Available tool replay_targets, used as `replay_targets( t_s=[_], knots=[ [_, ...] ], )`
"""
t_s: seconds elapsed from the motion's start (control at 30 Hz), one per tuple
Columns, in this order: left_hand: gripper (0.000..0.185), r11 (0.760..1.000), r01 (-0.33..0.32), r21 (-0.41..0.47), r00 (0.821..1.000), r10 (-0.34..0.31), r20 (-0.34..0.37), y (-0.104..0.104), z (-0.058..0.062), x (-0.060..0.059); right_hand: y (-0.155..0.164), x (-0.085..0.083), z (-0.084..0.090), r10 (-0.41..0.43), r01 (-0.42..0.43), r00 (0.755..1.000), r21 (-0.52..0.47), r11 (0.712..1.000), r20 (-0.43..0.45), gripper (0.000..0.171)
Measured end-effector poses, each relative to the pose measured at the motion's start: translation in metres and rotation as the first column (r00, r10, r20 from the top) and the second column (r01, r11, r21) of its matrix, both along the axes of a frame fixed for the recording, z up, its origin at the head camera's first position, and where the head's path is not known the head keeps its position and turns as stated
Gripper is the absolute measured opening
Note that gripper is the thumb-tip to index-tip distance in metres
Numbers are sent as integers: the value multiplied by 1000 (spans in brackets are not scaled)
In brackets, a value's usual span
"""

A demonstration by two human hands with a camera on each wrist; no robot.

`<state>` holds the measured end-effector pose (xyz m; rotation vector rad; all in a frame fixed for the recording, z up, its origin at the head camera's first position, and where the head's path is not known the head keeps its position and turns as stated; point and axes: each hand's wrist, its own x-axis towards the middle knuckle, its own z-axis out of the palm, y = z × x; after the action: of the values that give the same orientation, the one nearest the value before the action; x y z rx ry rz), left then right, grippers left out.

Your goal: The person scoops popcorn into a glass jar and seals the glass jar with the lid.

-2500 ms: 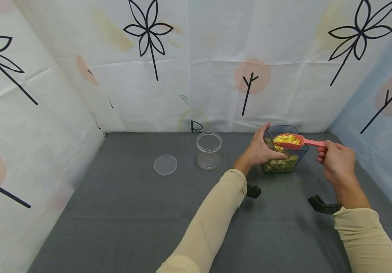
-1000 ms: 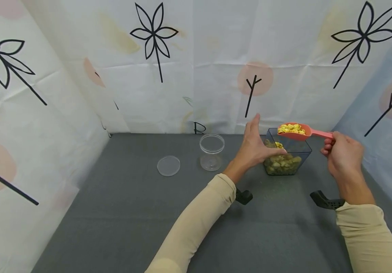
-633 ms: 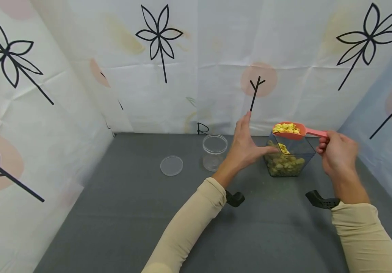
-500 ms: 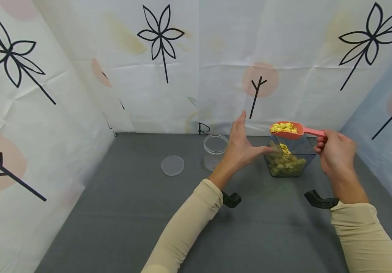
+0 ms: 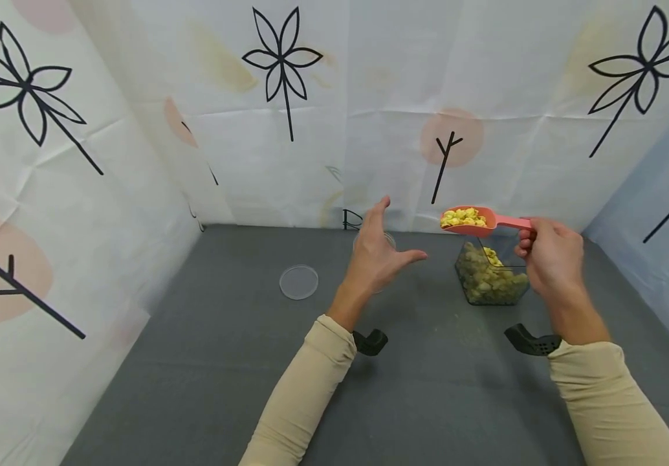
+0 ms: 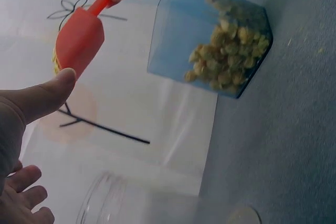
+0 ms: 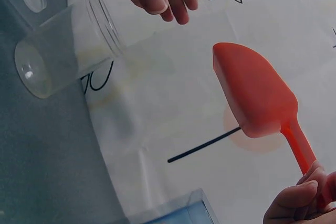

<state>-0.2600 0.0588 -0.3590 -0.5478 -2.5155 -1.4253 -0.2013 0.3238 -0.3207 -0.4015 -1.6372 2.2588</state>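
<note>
My right hand (image 5: pixel 556 255) grips the handle of a red plastic scoop (image 5: pixel 477 230), heaped with yellow popcorn-like pieces (image 5: pixel 464 217). The scoop is held level, above and left of a clear square container (image 5: pixel 492 288) partly filled with the same pieces. My left hand (image 5: pixel 372 255) holds nothing; its thumb and fingers are spread in front of a clear round jar, which it mostly hides in the head view. The right wrist view shows the jar (image 7: pixel 63 53) upright, with no lid on it, just below the left hand.
A clear round lid (image 5: pixel 298 282) lies flat on the grey table (image 5: pixel 224 369), left of the jar. Patterned white cloth (image 5: pixel 381 129) hangs close behind the jar and container, with more cloth on both sides.
My left hand has let go of the square container and moved left to the jar. The right hand has lifted the loaded scoop out of the container and brought it left.
</note>
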Motion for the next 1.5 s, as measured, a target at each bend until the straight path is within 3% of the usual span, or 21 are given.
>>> replay_targets(
  t_s=[0.33, 0.83, 1.03, 1.5],
  knots=[
    [101, 996, -46, 81, 997, 40, 69, -28, -16, -13, -23, -8, 1, 79, -78, 997, 30, 997, -23, 19],
    [94, 990, 74, 118, 986, -90, 139, -44, -40, -28, -59, -22, -10, 113, -115, 993, 100, 988, 24, 23],
    [94, 993, 84, 88, 983, -97, 156, -42, -42, -30, -71, -29, -16, 99, -108, 993, 143, 984, 64, 24],
    [94, 987, 86, 133, 980, -108, 165, -41, -46, -33, -82, -39, -28, 52, -82, 992, 270, 959, 119, 26]
  ],
)
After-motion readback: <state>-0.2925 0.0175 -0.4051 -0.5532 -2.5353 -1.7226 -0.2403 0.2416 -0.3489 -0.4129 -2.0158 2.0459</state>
